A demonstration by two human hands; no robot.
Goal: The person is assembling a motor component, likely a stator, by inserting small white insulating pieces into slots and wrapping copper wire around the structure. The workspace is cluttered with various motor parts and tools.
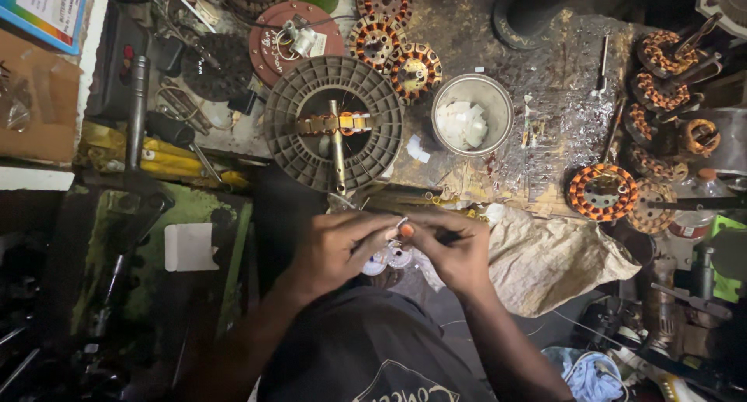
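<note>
Head cam looking straight down, so going left to right relative to the grip in the middle. Way off to the left of it there's a white card (187,246) sitting on a grimy green surface (198,207), and up-left of that a yellow tool (148,157) and a metal rod (137,98) lying on the cluttered worktop (482,36).

Left hand (336,250) comes in from the lower left, fingers curled, pinching a small orange and white part (405,229) together with the right hand. The part sits right between the fingertips of both hands, just in front of the person's chest, over a couple of small white round bits (387,260) that I can't really make out. So both grips are closed on that one little piece; what it is exactly is too small to tell.

Straight above the grip is a big grey ribbed plastic spool (333,123) with a metal shaft (337,149) across its middle. Further up are a reddish disc (294,40) and a few copper-wound stators (393,48).

Right hand (455,250) mirrors the left one, thumb and fingers closed on the part. Up-right of the grip there's a steel bowl (472,114) with white scraps in it. Just right of the right hand lies a crumpled beige cloth (552,258), touching the wrist area. Further right is another orange-wound stator (601,192), with more of them (661,56) stacked near the right edge.
</note>
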